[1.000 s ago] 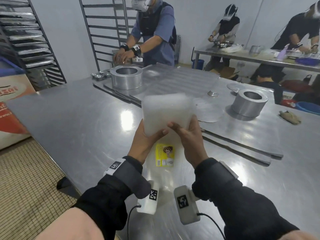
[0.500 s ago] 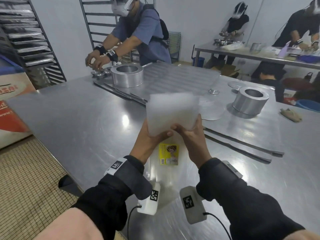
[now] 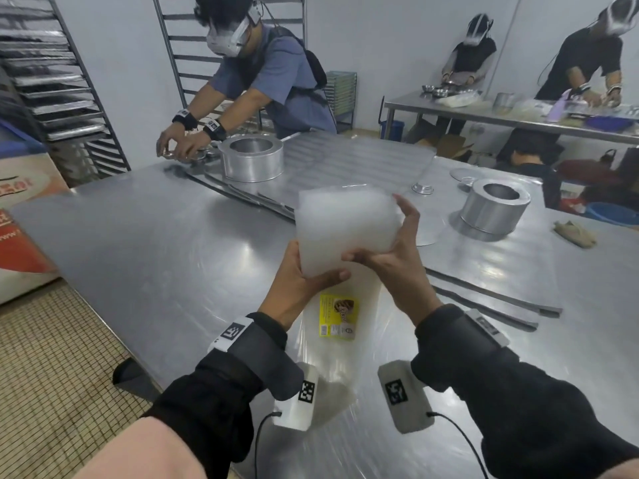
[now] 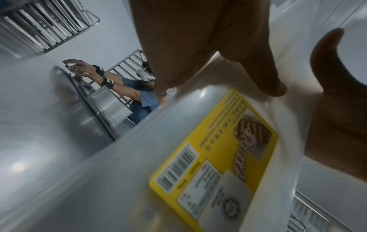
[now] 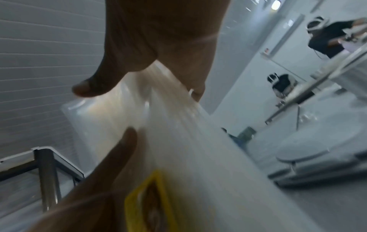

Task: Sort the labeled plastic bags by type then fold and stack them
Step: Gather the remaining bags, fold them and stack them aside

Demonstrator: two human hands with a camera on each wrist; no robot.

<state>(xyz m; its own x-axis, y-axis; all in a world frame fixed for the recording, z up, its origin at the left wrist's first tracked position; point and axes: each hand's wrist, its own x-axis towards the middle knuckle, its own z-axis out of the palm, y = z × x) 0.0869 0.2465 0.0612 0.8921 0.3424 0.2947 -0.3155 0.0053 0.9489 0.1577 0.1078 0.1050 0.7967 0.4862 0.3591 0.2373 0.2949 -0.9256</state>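
Observation:
A thick stack of clear plastic bags point(image 3: 345, 229) is raised above the steel table point(image 3: 138, 236). Its lower part hangs down toward me and carries a yellow printed label point(image 3: 339, 316). My left hand point(image 3: 301, 281) grips the stack's lower left corner, thumb on the front. My right hand point(image 3: 397, 257) pinches the lower right, with its fingers reaching up along the right edge. The left wrist view shows the label point(image 4: 216, 157) close up under my left hand point(image 4: 298, 66). In the blurred right wrist view, the bags point(image 5: 188, 141) pass between the thumb and fingers of my right hand point(image 5: 111, 113).
Two metal ring moulds point(image 3: 252, 160) point(image 3: 494, 209) stand on the table beyond the bags. Long metal strips point(image 3: 484, 299) lie to the right, and a crumpled cloth point(image 3: 574, 233) further right. A person point(image 3: 262, 81) works at the far side. The table's edge point(image 3: 103, 323) runs at my left.
My right hand's fingers have spread and slid up the stack's right edge. The stack has tilted a little. The person across the table has leaned further left.

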